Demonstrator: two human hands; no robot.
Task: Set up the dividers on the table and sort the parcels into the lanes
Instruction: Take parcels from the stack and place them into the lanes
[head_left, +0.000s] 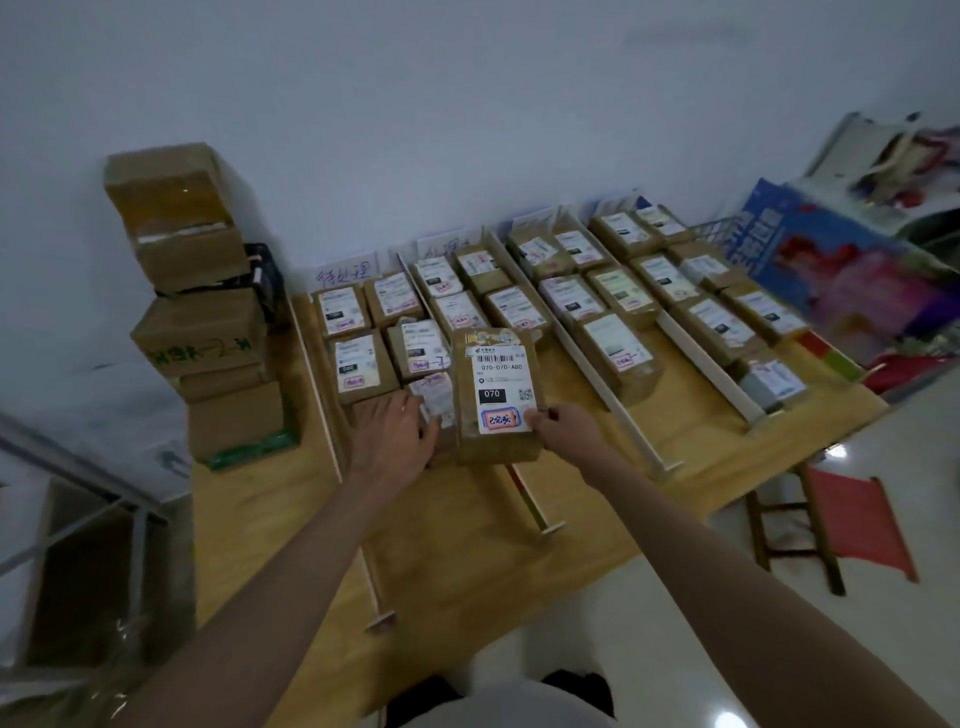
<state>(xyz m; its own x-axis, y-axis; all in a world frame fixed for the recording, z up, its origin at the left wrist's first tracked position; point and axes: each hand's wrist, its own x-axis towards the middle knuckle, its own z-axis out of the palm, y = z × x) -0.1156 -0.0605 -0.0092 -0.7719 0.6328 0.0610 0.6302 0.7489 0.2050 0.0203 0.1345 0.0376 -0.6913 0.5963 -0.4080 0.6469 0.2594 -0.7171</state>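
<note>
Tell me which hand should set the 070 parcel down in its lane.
Right: the right hand already pinches the 070 parcel at its near right corner. The left hand lies on a lower parcel beside it.

- Dim, bluish, flat light; shadows faint.
- Small glare spots on the glossy floor (836, 451).
- Wide-angle bending at the edges.
- Overall soft, corners blurred.

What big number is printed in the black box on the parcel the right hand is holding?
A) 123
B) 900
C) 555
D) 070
D: the label on the parcel pinched by the right hand shows 070 in white on a black box.
</note>
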